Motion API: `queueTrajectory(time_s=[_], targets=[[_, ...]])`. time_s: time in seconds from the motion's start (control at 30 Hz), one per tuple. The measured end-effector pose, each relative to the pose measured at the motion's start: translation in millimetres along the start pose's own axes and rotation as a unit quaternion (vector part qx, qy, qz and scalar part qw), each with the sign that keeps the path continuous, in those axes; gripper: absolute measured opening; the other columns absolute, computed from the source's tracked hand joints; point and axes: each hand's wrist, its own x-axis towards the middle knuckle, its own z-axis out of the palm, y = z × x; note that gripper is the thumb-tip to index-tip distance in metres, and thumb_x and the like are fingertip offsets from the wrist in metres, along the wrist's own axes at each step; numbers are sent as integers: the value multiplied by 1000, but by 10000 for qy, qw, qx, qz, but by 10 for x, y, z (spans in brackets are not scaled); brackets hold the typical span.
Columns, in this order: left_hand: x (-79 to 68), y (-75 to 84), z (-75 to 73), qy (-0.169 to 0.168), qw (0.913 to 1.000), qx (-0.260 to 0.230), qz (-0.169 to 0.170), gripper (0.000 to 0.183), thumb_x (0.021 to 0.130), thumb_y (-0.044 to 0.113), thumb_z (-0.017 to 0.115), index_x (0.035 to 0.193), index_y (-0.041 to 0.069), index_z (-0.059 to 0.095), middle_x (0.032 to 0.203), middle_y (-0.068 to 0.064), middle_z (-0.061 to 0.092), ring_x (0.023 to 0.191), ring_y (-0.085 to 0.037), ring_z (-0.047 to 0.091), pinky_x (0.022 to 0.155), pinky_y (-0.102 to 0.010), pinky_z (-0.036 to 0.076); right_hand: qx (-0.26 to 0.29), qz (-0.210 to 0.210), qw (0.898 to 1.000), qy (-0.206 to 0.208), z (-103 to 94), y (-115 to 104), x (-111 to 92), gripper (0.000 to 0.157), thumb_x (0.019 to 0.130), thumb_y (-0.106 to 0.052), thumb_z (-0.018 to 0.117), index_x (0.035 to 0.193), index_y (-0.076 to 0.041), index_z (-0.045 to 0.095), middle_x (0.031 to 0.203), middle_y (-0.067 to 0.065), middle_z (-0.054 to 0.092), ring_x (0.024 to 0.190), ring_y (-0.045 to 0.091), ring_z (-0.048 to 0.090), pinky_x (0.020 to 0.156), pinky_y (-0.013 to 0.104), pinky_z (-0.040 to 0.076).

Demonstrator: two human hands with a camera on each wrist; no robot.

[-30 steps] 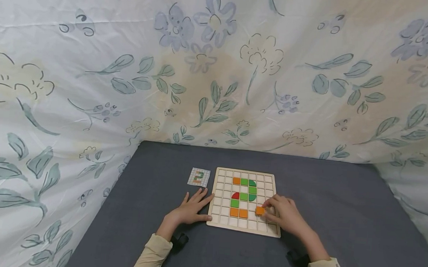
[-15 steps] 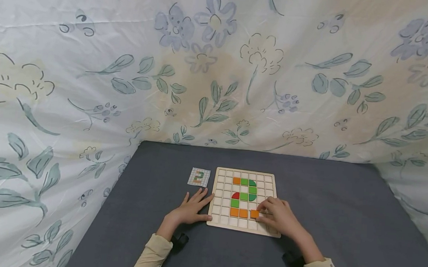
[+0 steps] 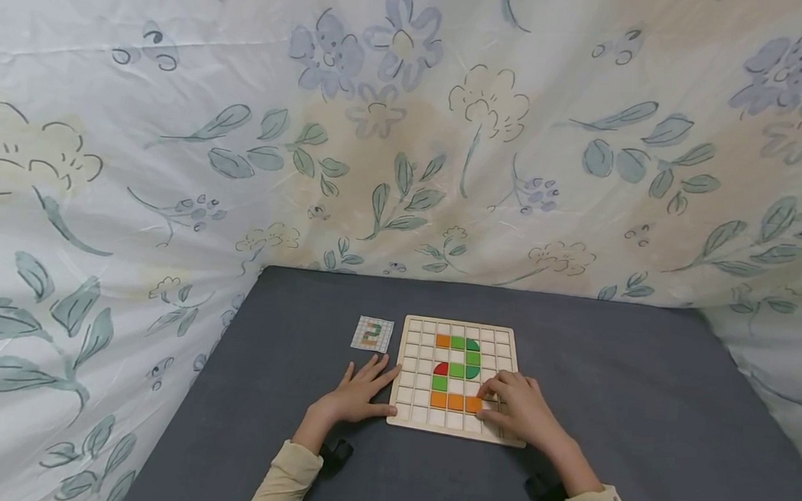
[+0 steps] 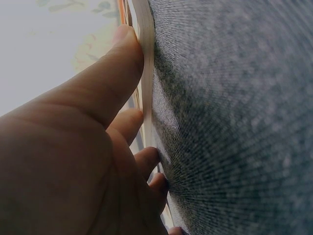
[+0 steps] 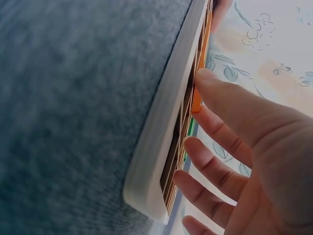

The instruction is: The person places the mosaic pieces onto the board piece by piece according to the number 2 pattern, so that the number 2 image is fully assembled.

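Observation:
A wooden grid board (image 3: 410, 418) lies on the dark table with coloured tiles in its squares. My right hand (image 3: 524, 410) is over its right part, thumb and index finger pinching an orange square tile (image 3: 473, 404) at the right end of the orange row. In the right wrist view the orange tile (image 5: 196, 100) shows edge-on between thumb and index finger; the other fingers are loosely bent. With fingers spread, my left hand (image 3: 354, 397) rests at the board's left edge; its thumb touches the board's side (image 4: 145, 73) in the left wrist view.
Beyond my left hand lies a small card (image 3: 372, 334) printed with a coloured grid pattern. Green tiles (image 3: 457, 370), a red quarter-round tile (image 3: 441, 369) and more orange tiles (image 3: 438, 399) sit in the board. A floral cloth (image 3: 407, 151) hangs behind the table (image 3: 315, 306).
My right hand has moved left and slightly down with the orange tile, which now lies in line beside the other two orange tiles. The left hand has stayed put.

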Motion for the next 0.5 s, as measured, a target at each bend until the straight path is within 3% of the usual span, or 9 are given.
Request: queueTrajectory(time_s=[0.33,0.5], targets=[[-23,27,-6,11,10000,8,-22,75,88,48,56,149,18,24,155,-12,13,143,-33,5,108,-63,-1,-57,122,9999,-105,19,-3,29,24,71,-42,78,85,-27,65,84,-10,53,83,10,46,87,53,35],[-29,47,-10,26,10000,11,-25,75,88,46,57,149,17,25,155,-14,14,143,-34,6,108,-64,-1,57,36,10000,47,-7,62,6,21,73,-39,77,88,-27,67,88,-10,55,83,10,47,83,52,36]])
